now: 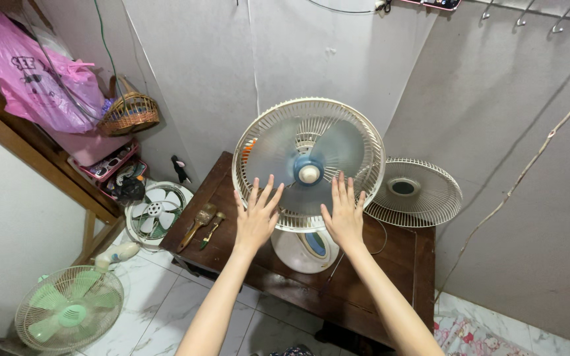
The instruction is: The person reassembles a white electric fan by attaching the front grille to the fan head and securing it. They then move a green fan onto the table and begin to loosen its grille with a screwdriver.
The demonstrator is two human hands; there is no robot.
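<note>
A white table fan (308, 165) with translucent blue blades stands on a dark wooden table (404, 254), its front guard off and its rear cage showing. My left hand (256, 214) reaches toward the lower left rim of the cage with fingers spread. My right hand (344, 211) is spread at the lower right rim, just in front of the blades. Neither hand holds anything. The detached white front guard (415, 192) leans against the wall to the right of the fan.
A brush (198, 224) and a small screwdriver (211, 229) lie on the table's left end. A green floor fan (67, 315) and a small white fan (155, 211) sit on the tiled floor at left. A wicker basket (128, 113) and pink bag (31, 76) hang above a wooden shelf.
</note>
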